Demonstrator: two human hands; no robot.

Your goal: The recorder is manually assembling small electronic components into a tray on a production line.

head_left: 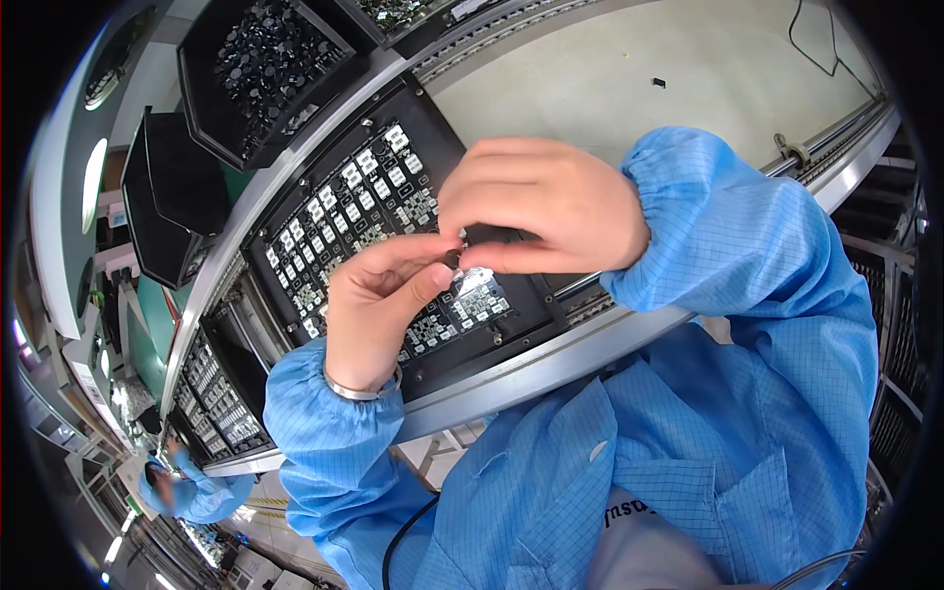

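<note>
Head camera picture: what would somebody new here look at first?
Probably the left hand and right hand, meeting mid-picture, where the left one pinches a small dark part. Bright blue sleeves frame them at right and lower left. Under the hands lies a black frame of circuit boards; at upper left, a black bin holds many shiny dark pieces.

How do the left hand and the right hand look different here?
The left hand wears a metal-looking band at its wrist; no band shows on the right hand. The left hand reaches up the picture from below, while the right hand points leftward with its back showing. Both are bare, come out of blue checked sleeves and have fingertips at a small dark part.
</note>
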